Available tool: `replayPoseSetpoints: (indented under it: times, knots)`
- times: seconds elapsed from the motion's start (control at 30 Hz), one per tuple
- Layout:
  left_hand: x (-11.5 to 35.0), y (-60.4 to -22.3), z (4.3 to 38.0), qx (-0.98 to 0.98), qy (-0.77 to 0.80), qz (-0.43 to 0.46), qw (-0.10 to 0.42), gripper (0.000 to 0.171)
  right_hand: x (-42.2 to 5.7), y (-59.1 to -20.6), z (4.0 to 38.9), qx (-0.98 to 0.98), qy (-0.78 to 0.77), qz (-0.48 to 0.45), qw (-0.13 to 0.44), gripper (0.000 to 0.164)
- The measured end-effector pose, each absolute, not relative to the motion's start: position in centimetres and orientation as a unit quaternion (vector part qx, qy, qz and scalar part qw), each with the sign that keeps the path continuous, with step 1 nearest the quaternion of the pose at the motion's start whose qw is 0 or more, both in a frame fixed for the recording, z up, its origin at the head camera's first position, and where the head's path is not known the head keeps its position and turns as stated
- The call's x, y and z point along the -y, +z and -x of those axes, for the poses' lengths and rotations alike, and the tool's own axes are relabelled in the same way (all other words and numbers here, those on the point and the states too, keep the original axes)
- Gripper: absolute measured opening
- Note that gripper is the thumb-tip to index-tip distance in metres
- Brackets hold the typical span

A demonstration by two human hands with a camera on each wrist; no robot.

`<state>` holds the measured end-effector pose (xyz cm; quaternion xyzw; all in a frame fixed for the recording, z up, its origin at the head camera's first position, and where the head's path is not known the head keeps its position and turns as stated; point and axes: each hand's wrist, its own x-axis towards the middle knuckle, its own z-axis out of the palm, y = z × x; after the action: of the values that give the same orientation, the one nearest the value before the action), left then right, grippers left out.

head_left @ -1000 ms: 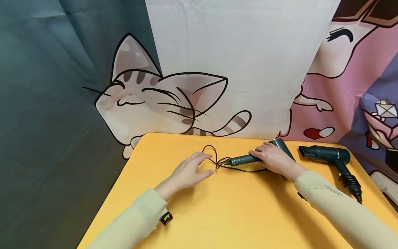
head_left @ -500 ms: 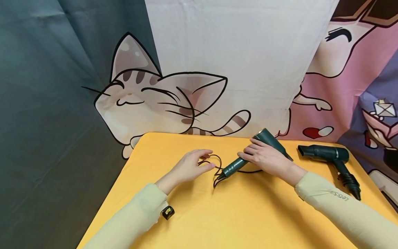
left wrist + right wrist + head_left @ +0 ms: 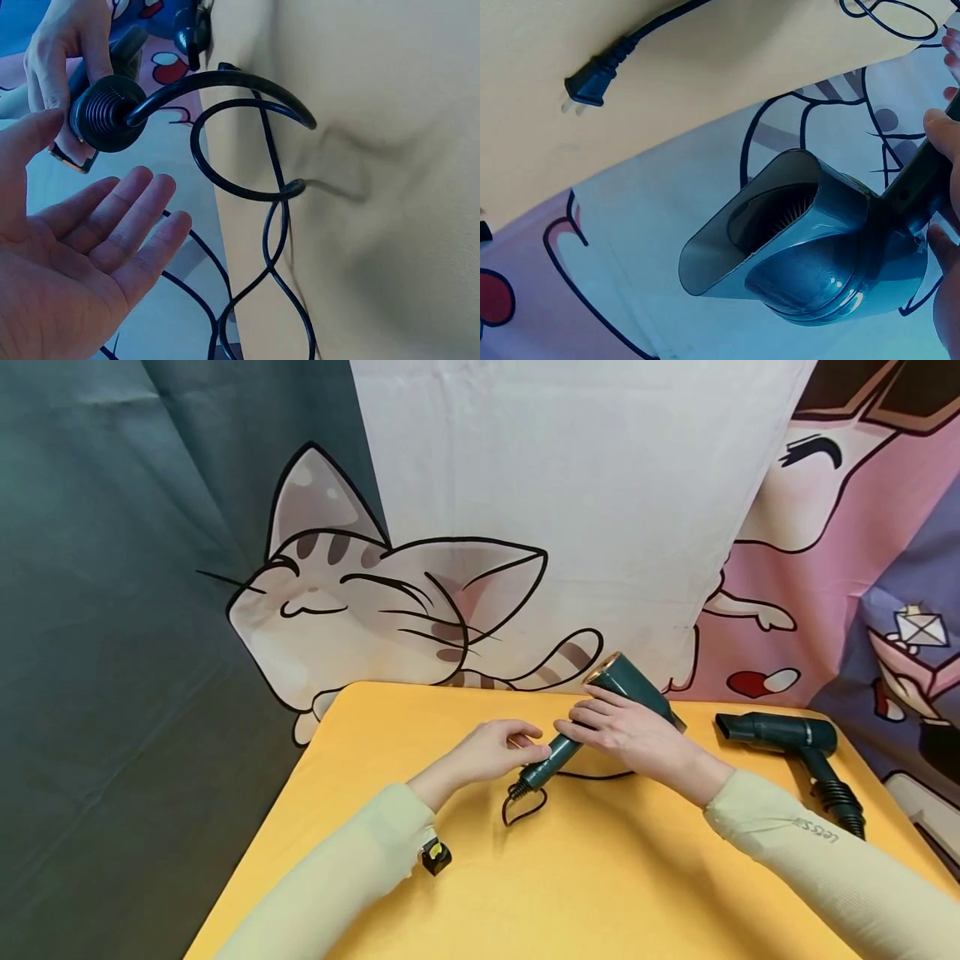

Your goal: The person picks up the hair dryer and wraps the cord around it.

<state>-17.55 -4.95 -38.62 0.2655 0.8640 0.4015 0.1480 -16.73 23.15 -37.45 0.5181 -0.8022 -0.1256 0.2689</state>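
My right hand (image 3: pixel 626 733) grips the handle of a dark green hair dryer (image 3: pixel 633 683), raised above the yellow table. Its barrel slants up toward the backdrop, and the handle's end points down toward my left side. In the right wrist view, a flat nozzle (image 3: pixel 780 225) shows on the dryer. My left hand (image 3: pixel 497 750) is beside the handle's lower end, fingers extended and palm facing it in the left wrist view. The thumb appears close to the handle; whether it touches, I cannot tell. A looped black cord (image 3: pixel 274 217) hangs from the handle's end.
A second dark hair dryer (image 3: pixel 780 733), cord wound round its handle, lies on the table's (image 3: pixel 600 885) right side. The cord's two-pin plug (image 3: pixel 592 79) lies on the tabletop. A printed cloth backdrop (image 3: pixel 585 510) rises behind the table's far edge.
The dryer has been lifted and turned, its barrel rising and its handle's end swinging toward me. Loops of cord now dangle. My left hand has moved right, up to the handle.
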Motion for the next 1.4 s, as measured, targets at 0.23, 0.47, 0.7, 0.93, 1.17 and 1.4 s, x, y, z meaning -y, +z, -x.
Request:
replayPoseSetpoints:
  times: [0.23,0.47,0.7,0.93,1.17,1.4]
  knots:
    - [4.9,-37.2,19.1,-0.849,0.450,-0.235,0.146,0.056,-22.7,-37.6,16.2,0.778,-0.136,-0.538,0.293,0.052]
    - [4.2,-35.0,20.9,-0.824,0.493,-0.238,0.148,0.059,-21.6,-37.7,15.5,0.742,-0.185,-0.557,0.325,0.043]
    - [2.1,-33.5,21.8,-0.814,0.504,-0.234,0.167,0.068,-20.2,-37.6,15.0,0.705,-0.218,-0.575,0.354,0.055]
    - [0.7,-33.3,22.4,-0.803,0.514,-0.229,0.195,0.071,-19.6,-37.7,14.7,0.699,-0.226,-0.577,0.356,0.065]
    - [0.1,-33.5,22.6,-0.805,0.500,-0.229,0.225,0.074,-19.4,-37.9,14.6,0.700,-0.228,-0.580,0.349,0.053]
    - [0.3,-33.8,22.4,-0.794,0.527,-0.214,0.215,0.068,-19.4,-37.8,14.4,0.694,-0.233,-0.585,0.348,0.054]
